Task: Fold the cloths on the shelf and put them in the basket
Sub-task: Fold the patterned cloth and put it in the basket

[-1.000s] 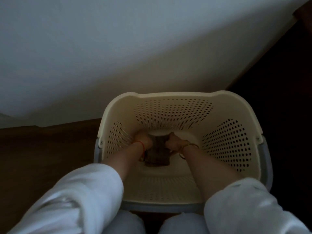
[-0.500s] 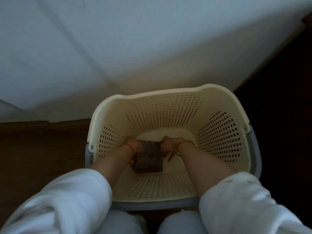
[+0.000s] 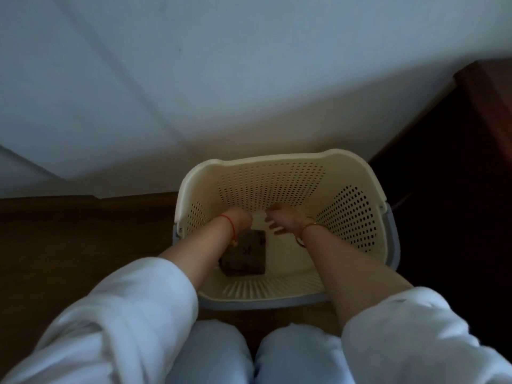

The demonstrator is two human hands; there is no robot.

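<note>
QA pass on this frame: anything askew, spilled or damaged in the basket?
Nothing stands out. The folded cloth lies flat on the basket floor, toward its left side. The left hand and right hand hold nothing.

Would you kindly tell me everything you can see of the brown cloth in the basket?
The brown cloth is folded into a compact, roughly rectangular block of dark, soft-looking fabric with a faint pattern. It lies flat on the bottom of the cream perforated basket, toward its left side. The left forearm covers its left edge; the left hand and right hand hover above, holding nothing.
</note>
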